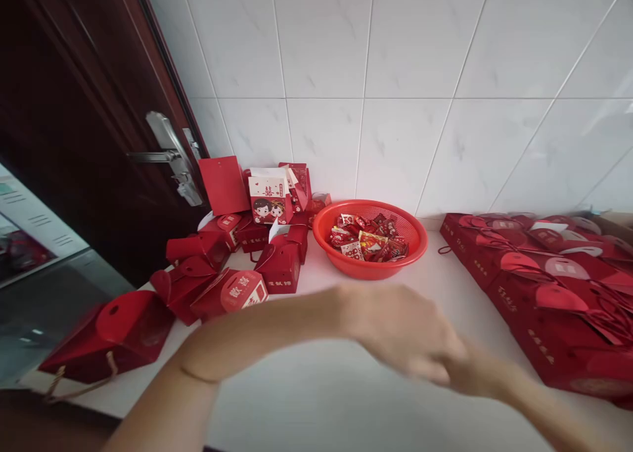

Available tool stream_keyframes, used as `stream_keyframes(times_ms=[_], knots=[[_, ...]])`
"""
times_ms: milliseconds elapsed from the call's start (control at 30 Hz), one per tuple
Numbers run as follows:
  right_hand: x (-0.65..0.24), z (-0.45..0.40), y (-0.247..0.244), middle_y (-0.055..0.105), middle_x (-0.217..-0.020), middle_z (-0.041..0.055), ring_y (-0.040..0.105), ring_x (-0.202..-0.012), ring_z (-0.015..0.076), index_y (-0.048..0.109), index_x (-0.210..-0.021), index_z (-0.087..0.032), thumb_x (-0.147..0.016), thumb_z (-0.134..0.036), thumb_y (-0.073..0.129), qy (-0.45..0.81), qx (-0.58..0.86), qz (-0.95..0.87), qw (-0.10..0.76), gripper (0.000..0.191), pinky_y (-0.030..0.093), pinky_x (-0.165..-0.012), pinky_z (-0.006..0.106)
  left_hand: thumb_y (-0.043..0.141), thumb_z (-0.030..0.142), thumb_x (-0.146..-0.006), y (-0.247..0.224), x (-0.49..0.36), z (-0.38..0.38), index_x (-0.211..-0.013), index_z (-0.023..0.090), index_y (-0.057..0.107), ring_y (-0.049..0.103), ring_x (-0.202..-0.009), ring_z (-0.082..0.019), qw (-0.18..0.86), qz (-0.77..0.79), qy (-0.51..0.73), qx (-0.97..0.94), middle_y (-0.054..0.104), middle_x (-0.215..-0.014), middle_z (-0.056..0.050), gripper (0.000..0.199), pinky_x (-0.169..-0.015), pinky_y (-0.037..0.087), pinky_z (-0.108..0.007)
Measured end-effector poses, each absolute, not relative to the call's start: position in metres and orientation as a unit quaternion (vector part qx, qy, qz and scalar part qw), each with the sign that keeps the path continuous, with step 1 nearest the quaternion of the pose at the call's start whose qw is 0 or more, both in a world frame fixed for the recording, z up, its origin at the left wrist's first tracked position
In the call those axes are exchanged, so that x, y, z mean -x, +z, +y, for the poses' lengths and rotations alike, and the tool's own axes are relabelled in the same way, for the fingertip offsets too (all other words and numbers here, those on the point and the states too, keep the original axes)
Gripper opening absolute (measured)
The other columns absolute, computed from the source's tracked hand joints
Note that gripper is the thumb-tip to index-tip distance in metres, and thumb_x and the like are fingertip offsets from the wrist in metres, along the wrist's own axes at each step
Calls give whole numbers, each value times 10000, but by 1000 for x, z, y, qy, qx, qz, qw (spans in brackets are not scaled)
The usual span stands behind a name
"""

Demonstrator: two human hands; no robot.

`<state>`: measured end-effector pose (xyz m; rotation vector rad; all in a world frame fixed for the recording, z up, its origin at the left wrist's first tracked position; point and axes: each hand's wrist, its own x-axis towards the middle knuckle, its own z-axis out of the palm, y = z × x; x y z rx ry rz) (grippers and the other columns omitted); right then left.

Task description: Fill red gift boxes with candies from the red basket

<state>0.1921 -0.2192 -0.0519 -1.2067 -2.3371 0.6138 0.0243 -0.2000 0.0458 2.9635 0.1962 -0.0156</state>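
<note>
My left hand (405,333) reaches across from the left and lies over my right hand (472,366), blurred by motion. The two touch above the white tabletop, and the left one hides the right one's fingers. Whether anything is between them cannot be made out. Behind them, near the wall, a red plastic basket (331,254) holds several small red wrapped packets (373,244). To the left stand several red gift boxes (279,264). On the right, many red boxes (514,307) are packed in rows.
A white tiled wall (326,43) runs along the table's back edge. The dark brown door (89,96) with a metal handle (171,152) is at the left. A box with a rope handle (123,327) sits at the table's left edge.
</note>
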Motion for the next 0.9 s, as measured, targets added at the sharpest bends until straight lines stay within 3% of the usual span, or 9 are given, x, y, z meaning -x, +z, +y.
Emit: stream_keyframes(times_ms=[100, 267, 300, 367, 467, 567, 700, 900], knots=[[-145, -227, -87, 671, -669, 10, 533, -551, 142, 657, -741, -238, -782, -135, 540, 280, 316, -899, 115, 161, 379, -543, 258, 485, 212, -926, 93, 38, -163, -826, 163, 693, 621, -755, -146, 82, 311, -33, -946, 709, -854, -10, 236, -699, 438, -247], [-116, -239, -128, 614, -671, -19, 445, -547, 102, 569, -744, -208, -795, -137, 542, 316, 278, -890, 175, 91, 321, -556, 230, 508, 269, -881, 111, 137, -115, -857, 63, 694, 598, -738, -123, 105, 634, -145, -753, 667, -778, -10, 278, -648, 401, -173], [-114, -240, -133, 598, -656, -26, 434, -543, 102, 555, -742, -210, -800, -140, 536, 319, 281, -885, 189, 92, 318, -558, 230, 417, 241, -913, 109, 150, -110, -942, 15, 683, 608, -778, -120, 113, 648, -141, -740, 656, -800, -9, 350, -679, 407, -169], [-114, -241, -138, 578, -636, -34, 432, -538, 101, 532, -735, -215, -809, -141, 520, 331, 286, -875, 208, 106, 318, -560, 226, 438, 253, -909, 102, 167, -105, -1017, -10, 671, 644, -799, -134, 161, 674, -163, -703, 674, -824, -24, 367, -701, 453, -184], [-116, -240, -139, 575, -630, -36, 449, -537, 105, 518, -730, -221, -809, -143, 519, 351, 285, -866, 216, 111, 326, -561, 222, 737, 290, -736, 94, 171, -101, -787, 52, 696, 678, -701, -189, 233, 695, -216, -645, 714, -736, -93, 247, -642, 537, -259], [-117, -239, -138, 567, -630, -35, 441, -536, 109, 509, -729, -224, -807, -142, 516, 353, 281, -866, 217, 114, 324, -560, 225, 876, 319, -590, 88, 166, -104, -534, 115, 612, 649, -601, -218, 246, 707, -275, -603, 672, -582, -112, 339, -547, 554, -305], [-117, -239, -137, 547, -633, -38, 422, -539, 106, 498, -728, -224, -805, -132, 514, 362, 278, -863, 217, 121, 319, -557, 227, 885, 388, -565, 77, 166, -117, -421, 128, 579, 612, -531, -210, 235, 700, -358, -571, 621, -482, -117, 427, -489, 509, -279], [-118, -239, -137, 511, -622, -35, 404, -545, 106, 513, -707, -216, -811, -170, 542, 429, 277, -827, 233, 117, 319, -547, 237, 761, 189, -540, 80, 159, -143, -383, 169, 532, 544, -467, -168, 253, 650, -327, -638, 576, -422, -53, 279, -498, 456, -262]])
